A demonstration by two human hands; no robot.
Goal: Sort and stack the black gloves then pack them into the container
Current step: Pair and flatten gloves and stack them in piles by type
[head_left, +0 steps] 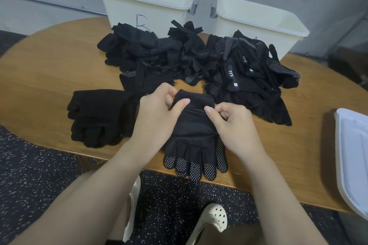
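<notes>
Your left hand (157, 113) and right hand (232, 125) each keep a tight grip on the cuff of a dotted black glove (194, 145), pinching it between thumb and fingers. It lies on the tabletop (49, 69) at the near edge, fingertips overhanging. A flat stack of gloves (99, 117) sits just left; the unsorted heap (199, 61) lies behind, before two white containers (143, 4).
</notes>
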